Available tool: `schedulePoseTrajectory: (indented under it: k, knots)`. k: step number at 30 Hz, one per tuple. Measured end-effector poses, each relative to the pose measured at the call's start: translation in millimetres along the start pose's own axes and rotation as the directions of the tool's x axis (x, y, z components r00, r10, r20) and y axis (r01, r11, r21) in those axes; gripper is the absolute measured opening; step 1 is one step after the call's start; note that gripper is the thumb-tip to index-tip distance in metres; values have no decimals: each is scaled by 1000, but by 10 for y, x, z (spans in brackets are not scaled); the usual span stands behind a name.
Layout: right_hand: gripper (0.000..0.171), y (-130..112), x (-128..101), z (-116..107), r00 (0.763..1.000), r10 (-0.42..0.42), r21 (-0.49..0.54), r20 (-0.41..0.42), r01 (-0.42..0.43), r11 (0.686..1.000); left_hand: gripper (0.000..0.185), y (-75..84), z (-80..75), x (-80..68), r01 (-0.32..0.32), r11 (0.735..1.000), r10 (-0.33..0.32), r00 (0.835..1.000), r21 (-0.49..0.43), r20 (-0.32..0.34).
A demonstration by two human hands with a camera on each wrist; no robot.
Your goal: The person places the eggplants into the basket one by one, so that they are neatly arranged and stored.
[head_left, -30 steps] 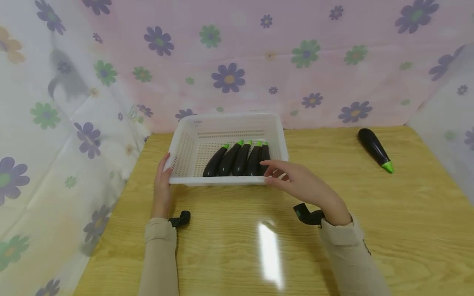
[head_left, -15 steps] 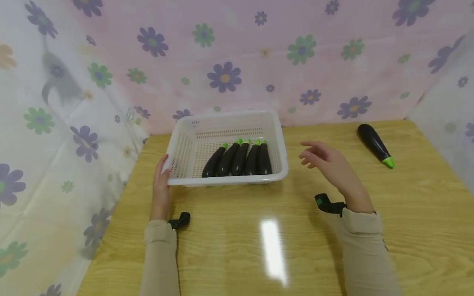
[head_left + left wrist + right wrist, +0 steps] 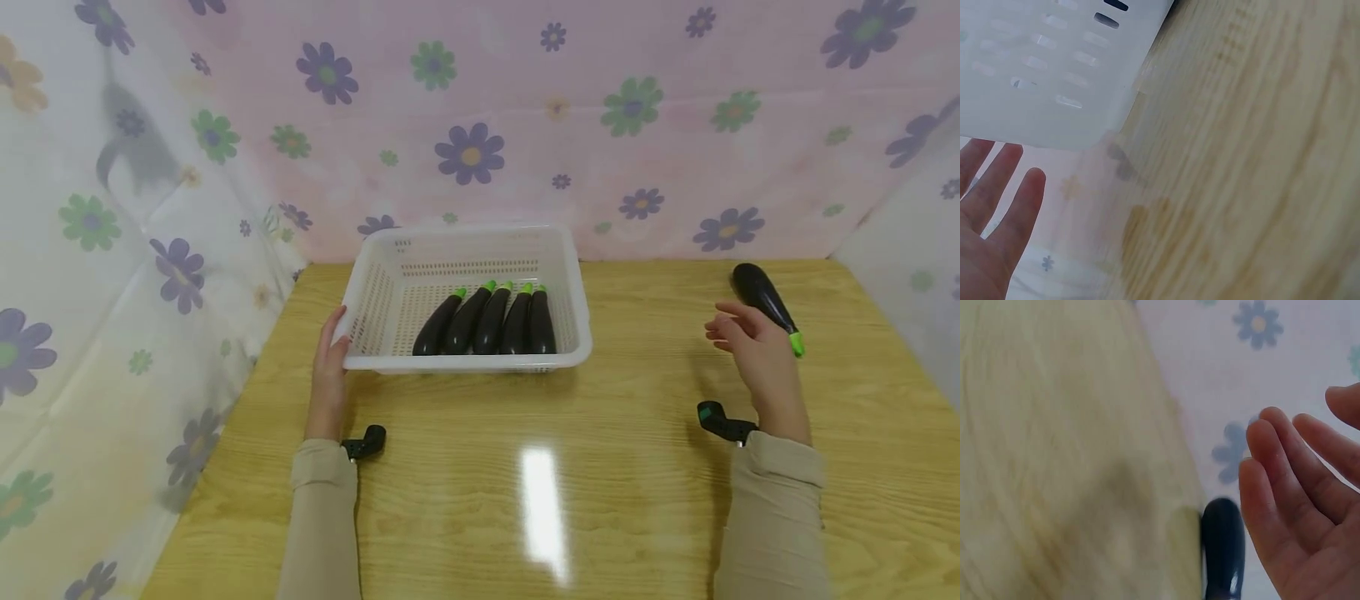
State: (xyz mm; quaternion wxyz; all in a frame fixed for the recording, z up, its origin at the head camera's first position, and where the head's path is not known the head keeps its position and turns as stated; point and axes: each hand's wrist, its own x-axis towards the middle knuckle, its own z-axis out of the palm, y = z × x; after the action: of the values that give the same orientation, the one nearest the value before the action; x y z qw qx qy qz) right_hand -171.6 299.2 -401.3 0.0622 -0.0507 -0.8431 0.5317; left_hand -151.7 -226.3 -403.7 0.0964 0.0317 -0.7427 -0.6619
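A white slotted plastic basket [image 3: 468, 363] stands on the table with several dark eggplants [image 3: 491, 321] side by side in it, green stem ends toward the back. My left hand [image 3: 328, 375] touches the basket's left front corner; its visible fingers [image 3: 1025, 200] look straight in the left wrist view, and the thumb is out of sight there. A single eggplant [image 3: 759, 290] lies on the table at the right. Just in front and to the left of it, my right hand [image 3: 767, 367] hovers with loosely bent fingers and holds nothing. In the right wrist view that eggplant [image 3: 1222, 550] shows beside the fingers.
The wood-grain table [image 3: 465, 500] reaches back to a flowered cloth [image 3: 525, 100], which also hangs at the left and right sides. A small black device [image 3: 367, 442] sits at the left wrist and another device [image 3: 723, 421] at the right.
My right hand has left the basket's right front side and moved right, close to the lone eggplant. The left hand stays at the basket's left corner, and the eggplants have not moved.
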Motion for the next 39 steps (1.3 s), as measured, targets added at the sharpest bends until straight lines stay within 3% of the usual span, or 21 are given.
schedulePoseTrajectory:
  k: [2,4,7,8,12,14,17,20,22,24,29,33,39]
  knots:
    - [46,82,-8,-50,999,41,114,-20,-38,993,45,-1,5,-11,1,1000,-1,1000,9,2]
    - [45,144,-10,-81,998,62,290,-29,-51,956,45,5,5,-15,4,1000,-4,1000,21,8]
    - [45,196,-1,-78,997,68,560,-27,-41,827,45,27,-16,2,4,999,-4,1000,32,11]
    - [44,207,3,-71,997,68,606,-28,-37,795,45,38,-27,9,6,999,-6,1000,38,9]
    - [44,227,17,-51,986,146,676,-76,-57,735,44,60,-67,31,13,999,-13,1000,40,4]
    - [47,236,17,-76,962,239,713,-135,-73,697,45,45,-72,27,20,999,-20,1000,44,10]
    - [49,265,-1,-150,907,363,795,-214,-54,605,45,2,-65,17,24,999,-24,1000,35,17]
    - [45,313,-13,-231,862,431,848,-266,-3,530,45,-24,-45,5,23,1000,-23,1000,8,21]
    - [42,349,-19,-271,846,450,862,-288,24,506,45,-31,-29,2,23,1000,-23,999,-9,23]
    - [41,389,-20,-300,832,464,864,-303,34,503,45,-32,-12,0,23,999,-23,999,-25,22]
    - [54,490,-26,-308,828,493,867,-267,-17,498,45,3,-6,-2,21,999,-20,1000,-29,13]
    - [62,567,-28,-307,845,492,884,-209,-52,465,45,16,-16,-2,12,1000,-12,1000,-16,16]
    - [73,621,-23,-353,894,424,875,-146,-83,477,45,-23,-34,-13,21,1000,-21,1000,-13,12]
